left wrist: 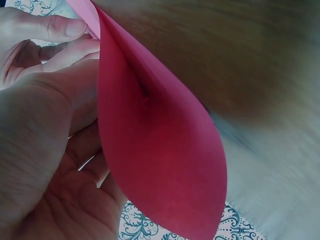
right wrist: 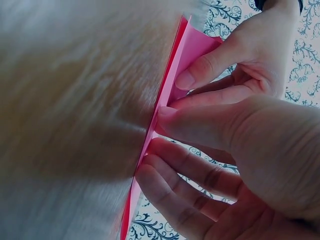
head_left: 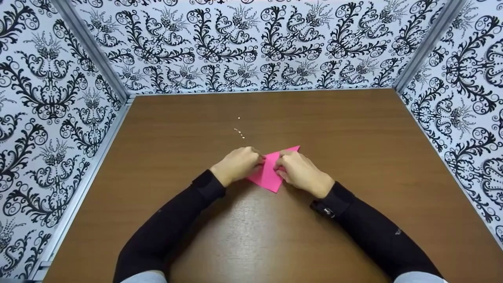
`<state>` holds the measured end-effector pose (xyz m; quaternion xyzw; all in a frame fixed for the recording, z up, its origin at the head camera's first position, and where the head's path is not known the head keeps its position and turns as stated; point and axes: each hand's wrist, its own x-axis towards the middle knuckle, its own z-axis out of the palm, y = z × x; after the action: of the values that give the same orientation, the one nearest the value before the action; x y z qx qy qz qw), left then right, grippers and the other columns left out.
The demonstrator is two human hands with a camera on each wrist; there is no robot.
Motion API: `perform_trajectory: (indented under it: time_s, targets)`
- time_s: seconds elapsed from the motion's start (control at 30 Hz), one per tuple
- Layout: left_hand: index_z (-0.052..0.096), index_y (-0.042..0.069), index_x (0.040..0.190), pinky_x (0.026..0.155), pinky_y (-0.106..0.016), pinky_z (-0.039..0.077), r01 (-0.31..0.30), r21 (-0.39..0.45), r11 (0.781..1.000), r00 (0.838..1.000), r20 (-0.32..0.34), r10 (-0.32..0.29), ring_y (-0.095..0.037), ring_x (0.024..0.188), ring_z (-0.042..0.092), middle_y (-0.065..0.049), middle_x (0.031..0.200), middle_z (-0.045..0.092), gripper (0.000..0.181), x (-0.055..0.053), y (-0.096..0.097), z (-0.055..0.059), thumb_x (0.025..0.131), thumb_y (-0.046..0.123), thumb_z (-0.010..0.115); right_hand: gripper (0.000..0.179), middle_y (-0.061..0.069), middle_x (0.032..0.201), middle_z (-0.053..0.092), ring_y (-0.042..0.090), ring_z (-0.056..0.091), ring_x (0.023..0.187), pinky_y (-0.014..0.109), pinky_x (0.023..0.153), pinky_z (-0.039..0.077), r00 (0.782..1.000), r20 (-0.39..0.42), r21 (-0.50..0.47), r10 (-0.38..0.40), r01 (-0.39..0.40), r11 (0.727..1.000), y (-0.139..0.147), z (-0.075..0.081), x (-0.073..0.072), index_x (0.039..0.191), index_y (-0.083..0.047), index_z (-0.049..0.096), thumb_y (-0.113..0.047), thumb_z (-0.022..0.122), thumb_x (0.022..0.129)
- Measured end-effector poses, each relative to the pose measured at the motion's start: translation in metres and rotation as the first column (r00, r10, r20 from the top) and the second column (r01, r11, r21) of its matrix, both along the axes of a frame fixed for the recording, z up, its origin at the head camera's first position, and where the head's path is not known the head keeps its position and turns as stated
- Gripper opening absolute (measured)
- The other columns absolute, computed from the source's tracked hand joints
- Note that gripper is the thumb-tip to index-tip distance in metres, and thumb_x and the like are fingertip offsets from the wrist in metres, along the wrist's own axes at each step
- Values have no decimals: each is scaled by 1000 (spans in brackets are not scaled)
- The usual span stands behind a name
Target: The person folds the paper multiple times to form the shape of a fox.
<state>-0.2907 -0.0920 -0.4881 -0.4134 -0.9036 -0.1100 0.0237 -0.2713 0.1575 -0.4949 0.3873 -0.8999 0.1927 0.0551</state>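
A folded pink sheet of paper [head_left: 269, 173] lies on the table in front of the person, between both hands. My left hand [head_left: 239, 163] grips its left side. In the left wrist view the paper [left wrist: 160, 150] bulges into an open, curved pocket beside that hand. On the paper's right part, my right hand [head_left: 300, 169] pinches with thumb and fingers. From the right wrist, the folded paper [right wrist: 187, 50] appears nearly edge-on as stacked layers. There the right thumb and fingertips meet its edge, close to the left hand's thumb.
The brown wooden table [head_left: 243, 236] spreads around the hands. A few small white specks [head_left: 240, 133] lie on it beyond the left hand. Panels with a black-and-white scroll pattern [head_left: 224, 43] and grey metal posts [head_left: 94, 47] enclose the back and sides.
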Motion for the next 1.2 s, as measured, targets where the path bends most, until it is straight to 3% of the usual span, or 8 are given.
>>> perform_trajectory:
  time_s: [0.23,0.47,0.73,1.0,1.2]
  targets:
    - [89,8,105,83,-47,71,9,-10,1000,1000,-7,-9,-29,96,85,-11,102,86,12,-1,-2,-2,110,8,78,6,11,98,82,24,79,89,43,76,69,1000,-8,-3,5,-5,1000,-1,-1,0,98,-6,89,0,88,99]
    - [92,8,121,98,-47,73,7,9,1000,1000,-17,-7,-32,113,87,-14,123,89,17,-3,-8,0,111,8,78,9,8,90,79,20,72,83,39,73,66,1000,9,15,-7,7,1000,-3,2,-1,94,-7,88,-3,87,102]
    - [90,6,126,106,-46,71,-5,-4,1000,1000,-17,5,-33,124,85,-14,132,88,20,0,-17,-1,113,9,76,13,2,85,80,15,69,77,36,68,62,1000,-1,22,-14,14,1000,-2,4,0,90,-10,87,-3,87,101]
    - [90,4,124,103,-47,72,6,-28,1000,998,-64,-8,-34,121,86,-15,129,88,19,2,-24,-2,113,8,76,15,3,83,79,14,67,74,36,66,62,1000,-12,20,-18,18,1000,-1,2,-1,89,-11,87,-3,87,102]
    - [89,4,127,102,-47,72,-27,-11,1000,999,-28,26,-34,119,87,-16,129,88,20,3,-29,-2,113,11,77,9,5,91,85,18,76,79,43,70,68,1000,-5,5,-12,12,1000,1,2,-1,96,-9,89,-4,87,103]
